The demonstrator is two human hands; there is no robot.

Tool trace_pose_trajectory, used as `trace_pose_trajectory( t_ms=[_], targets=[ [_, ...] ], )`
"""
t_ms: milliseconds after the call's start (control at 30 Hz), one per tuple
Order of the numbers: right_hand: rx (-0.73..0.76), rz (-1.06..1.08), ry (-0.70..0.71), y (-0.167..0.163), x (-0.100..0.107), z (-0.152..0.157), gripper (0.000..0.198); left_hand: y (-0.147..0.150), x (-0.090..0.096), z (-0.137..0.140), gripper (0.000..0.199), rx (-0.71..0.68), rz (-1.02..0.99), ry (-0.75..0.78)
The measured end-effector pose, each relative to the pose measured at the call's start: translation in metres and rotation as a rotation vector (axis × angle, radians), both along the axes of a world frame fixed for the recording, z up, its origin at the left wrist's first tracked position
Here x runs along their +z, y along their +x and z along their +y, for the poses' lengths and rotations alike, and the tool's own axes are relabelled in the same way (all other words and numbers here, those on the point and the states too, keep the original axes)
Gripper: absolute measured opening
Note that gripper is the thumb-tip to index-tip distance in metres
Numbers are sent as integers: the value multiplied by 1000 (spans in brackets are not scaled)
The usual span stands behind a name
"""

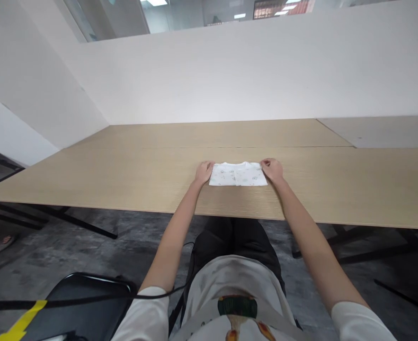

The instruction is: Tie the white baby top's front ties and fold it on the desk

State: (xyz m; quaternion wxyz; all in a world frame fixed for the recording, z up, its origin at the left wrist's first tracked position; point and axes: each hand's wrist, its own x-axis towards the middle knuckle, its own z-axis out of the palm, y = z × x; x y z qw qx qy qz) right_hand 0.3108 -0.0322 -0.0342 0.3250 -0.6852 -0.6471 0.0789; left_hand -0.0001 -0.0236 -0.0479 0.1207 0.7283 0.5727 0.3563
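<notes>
A white piece of cloth with small printed figures lies flat on the wooden tabletop as a wide strip. It looks folded, and its far edge is a little uneven. My left hand is closed at the strip's far left corner, thumb and fingers pinched on it. At the far right corner, my right hand pinches the cloth in the same way. The fingertips cover both corners, so how much cloth is between them is hidden.
The light wooden table stretches wide to both sides, with a seam across its far part. Behind it rises a white wall with a window above. A black chair stands at lower left, crossed by a dark cable or strap.
</notes>
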Motion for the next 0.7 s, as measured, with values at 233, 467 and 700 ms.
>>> trace_pose_trajectory(
  t_ms=[233, 467, 700],
  targets=[
    [138, -116, -17, -1, -5, 4, 32, -2, -2, 0, 27, -11, -47, -91],
    [88, 91, -7, 0, -7, 6, 26, -2, -4, 2, 20, 4, -109, -82],
    [208, 747, 162, -1, 25, 2, 21, 7, 23, -6, 22, -15, -430, 103]
  ],
)
